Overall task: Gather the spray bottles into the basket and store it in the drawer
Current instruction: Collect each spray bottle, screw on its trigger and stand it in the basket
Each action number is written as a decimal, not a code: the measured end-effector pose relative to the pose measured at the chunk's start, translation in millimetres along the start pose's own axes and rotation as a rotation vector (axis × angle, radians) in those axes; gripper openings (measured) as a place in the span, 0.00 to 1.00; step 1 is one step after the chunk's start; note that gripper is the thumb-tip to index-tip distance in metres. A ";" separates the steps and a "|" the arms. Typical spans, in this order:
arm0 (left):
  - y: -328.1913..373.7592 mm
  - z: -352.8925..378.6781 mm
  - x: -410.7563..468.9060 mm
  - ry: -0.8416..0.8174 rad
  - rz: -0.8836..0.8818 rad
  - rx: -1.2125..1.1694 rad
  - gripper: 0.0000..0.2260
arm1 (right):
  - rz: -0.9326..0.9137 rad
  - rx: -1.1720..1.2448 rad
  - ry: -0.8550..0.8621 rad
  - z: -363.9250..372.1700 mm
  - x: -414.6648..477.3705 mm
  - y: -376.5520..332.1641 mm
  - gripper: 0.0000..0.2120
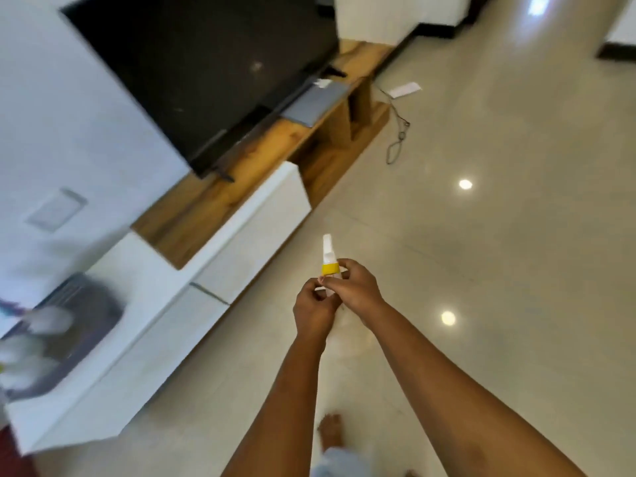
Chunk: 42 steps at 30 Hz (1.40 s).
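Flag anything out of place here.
A dark cable trails loose across the floor beside the wooden TV stand, with a white flat object lying next to it. Nothing looks spilled or broken.

I lose the body of the spray bottle [329,269] behind the left hand [315,309] and right hand [356,287] (only nozzle and yellow collar show). On the white cabinet [137,253] the basket [86,304] is blurred and cut by the left edge; its pale contents [51,320] are perhaps bottles.

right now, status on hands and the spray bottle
Left hand and right hand both gripping spray bottle. Basket off left on cabinet, blurred. Only floor between.
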State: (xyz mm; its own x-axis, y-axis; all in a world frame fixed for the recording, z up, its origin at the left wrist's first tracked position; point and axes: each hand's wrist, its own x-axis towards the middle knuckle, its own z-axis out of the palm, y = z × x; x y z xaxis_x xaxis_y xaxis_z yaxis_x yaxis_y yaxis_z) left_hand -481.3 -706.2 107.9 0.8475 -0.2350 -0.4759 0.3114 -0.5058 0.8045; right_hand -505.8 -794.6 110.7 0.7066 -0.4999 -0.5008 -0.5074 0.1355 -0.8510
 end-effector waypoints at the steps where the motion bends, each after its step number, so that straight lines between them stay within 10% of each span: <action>1: 0.5 -24.9 1.8 0.053 0.005 -0.014 0.12 | -0.023 -0.048 -0.034 23.8 -0.7 -15.0 0.22; 7: -26.5 -190.0 22.2 0.050 -0.080 -0.227 0.15 | -0.112 -0.279 -0.259 181.3 -3.1 -78.5 0.09; 19: -134.7 -508.6 102.5 0.430 -0.283 -0.418 0.10 | -0.212 -0.456 -0.616 498.6 0.3 -131.8 0.19; 42: -214.0 -667.9 280.9 0.577 -0.554 -0.545 0.23 | -0.405 -0.711 -0.684 785.0 108.9 -138.8 0.21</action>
State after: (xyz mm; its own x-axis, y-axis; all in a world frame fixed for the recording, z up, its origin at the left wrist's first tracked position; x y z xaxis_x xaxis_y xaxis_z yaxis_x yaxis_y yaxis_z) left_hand -22.8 -109.6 39.5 0.5559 0.4380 -0.7065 0.7638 0.0662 0.6420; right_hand 28.8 -196.4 50.3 0.9017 0.2212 -0.3715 -0.1875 -0.5741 -0.7971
